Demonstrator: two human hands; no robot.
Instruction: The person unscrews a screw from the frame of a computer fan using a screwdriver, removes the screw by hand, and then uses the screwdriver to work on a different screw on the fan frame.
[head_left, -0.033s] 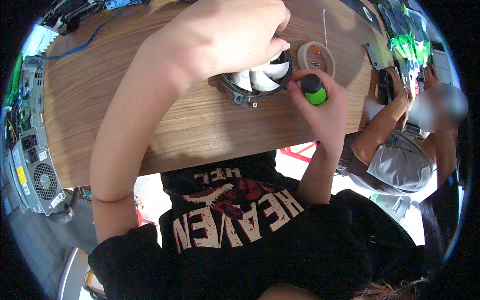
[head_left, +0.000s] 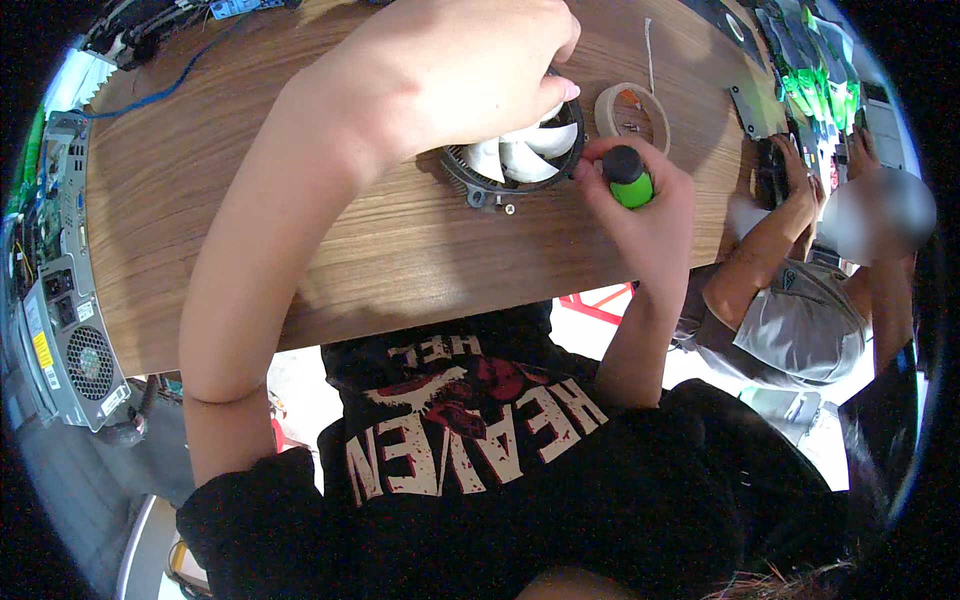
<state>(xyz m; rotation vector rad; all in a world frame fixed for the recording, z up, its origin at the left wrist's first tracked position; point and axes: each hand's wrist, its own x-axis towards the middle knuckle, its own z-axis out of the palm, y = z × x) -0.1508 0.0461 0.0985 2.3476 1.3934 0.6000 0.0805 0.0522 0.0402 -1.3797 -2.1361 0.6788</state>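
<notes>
A CPU cooler fan (head_left: 525, 160) with white blades and a dark round frame lies on the wooden table. My left hand (head_left: 530, 70) reaches across its far side, thumb at the rim and fingers curled; most of its grip is hidden behind the hand. In my right hand (head_left: 655, 200), closed at the fan's right edge, is a screwdriver (head_left: 631, 190) with a green handle and black end, seen from above. Its shaft and tip are out of sight beneath the hand. A small screw (head_left: 510, 209) rests on the table close to the fan's near edge.
A cream tape roll (head_left: 660, 118) lies beyond my right hand, small screws and an orange bit inside its ring. A grey computer power supply (head_left: 88, 362) stands at the left edge. Another person's hand (head_left: 795, 175) works with dark parts at the right.
</notes>
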